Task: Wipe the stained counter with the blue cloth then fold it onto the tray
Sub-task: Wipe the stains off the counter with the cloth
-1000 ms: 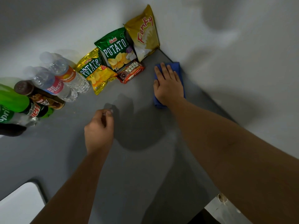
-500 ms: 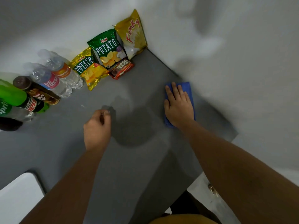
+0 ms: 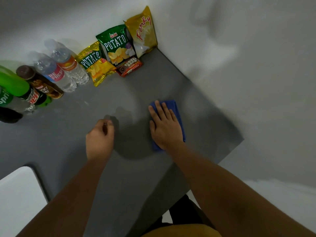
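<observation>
The blue cloth [image 3: 177, 113] lies folded flat on the grey counter [image 3: 145, 86], right of centre. My right hand [image 3: 165, 127] presses down on it, palm flat and fingers spread, covering most of it. My left hand [image 3: 100, 135] hovers over the counter to the left of the cloth, fingers curled into a loose fist with nothing seen in it. A white tray [image 3: 18, 199] shows at the bottom left corner, partly cut off by the frame edge.
Along the back wall stand two water bottles [image 3: 58, 71], a brown bottle [image 3: 39, 82] and green soda bottles [image 3: 15, 89]. Snack bags [image 3: 116, 45] and a small chocolate pack [image 3: 130, 66] lean in the corner. The counter's right edge [image 3: 239, 141] drops off near the cloth.
My right hand slid the cloth from the back corner along the wall toward the front, then left toward the counter's middle. My left hand stayed in place, curled.
</observation>
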A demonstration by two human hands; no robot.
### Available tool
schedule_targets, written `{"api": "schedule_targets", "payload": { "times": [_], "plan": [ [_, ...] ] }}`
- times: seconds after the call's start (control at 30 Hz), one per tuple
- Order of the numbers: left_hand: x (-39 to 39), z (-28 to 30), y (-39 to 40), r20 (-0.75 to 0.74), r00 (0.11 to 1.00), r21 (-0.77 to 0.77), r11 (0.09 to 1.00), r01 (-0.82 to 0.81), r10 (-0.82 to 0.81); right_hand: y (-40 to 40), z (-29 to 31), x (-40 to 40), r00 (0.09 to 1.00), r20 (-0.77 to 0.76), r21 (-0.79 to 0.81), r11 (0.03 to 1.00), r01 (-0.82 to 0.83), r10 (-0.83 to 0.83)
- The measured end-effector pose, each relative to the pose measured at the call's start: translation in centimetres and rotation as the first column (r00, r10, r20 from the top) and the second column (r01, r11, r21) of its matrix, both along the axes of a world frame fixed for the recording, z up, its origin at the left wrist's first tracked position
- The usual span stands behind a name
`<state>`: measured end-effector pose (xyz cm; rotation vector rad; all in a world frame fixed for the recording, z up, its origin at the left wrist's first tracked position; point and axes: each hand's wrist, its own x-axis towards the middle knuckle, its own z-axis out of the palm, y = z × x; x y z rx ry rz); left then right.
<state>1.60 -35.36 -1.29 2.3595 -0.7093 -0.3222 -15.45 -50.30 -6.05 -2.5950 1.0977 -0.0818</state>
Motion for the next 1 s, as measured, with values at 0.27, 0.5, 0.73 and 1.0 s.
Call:
{"api": "schedule_targets", "payload": {
  "times": [0.27, 0.5, 0.73, 1.0],
  "plan": [
    [0.0, -0.3, 0.4, 0.017, 0.999, -0.023, 0.999, -0.032, 0.032, -6.9, 0.4, 0.8, 1.000, 0.000, -0.010, 1.000, 0.024, -0.024],
    [-0.8, -0.4, 1.0, -0.025, 0.999, 0.027, 0.999, -0.037, 0.038, -7.0, 0.3, -5.3, 0.977, -0.016, -0.098, 0.972, 0.212, -0.214],
    [-1.2, 0.3, 1.9, -0.042, 0.999, -0.020, 1.000, -0.010, 0.009, -2.4, 0.0, -9.7, 0.963, -0.077, -0.099, 0.963, 0.252, -0.260],
    [-1.9, 0.2, 3.2, 0.002, 1.000, -0.062, 0.998, 0.026, -0.026, 6.8, -0.5, -9.5, 0.965, -0.122, -0.049, 0.972, 0.229, -0.233]
  ]
}}
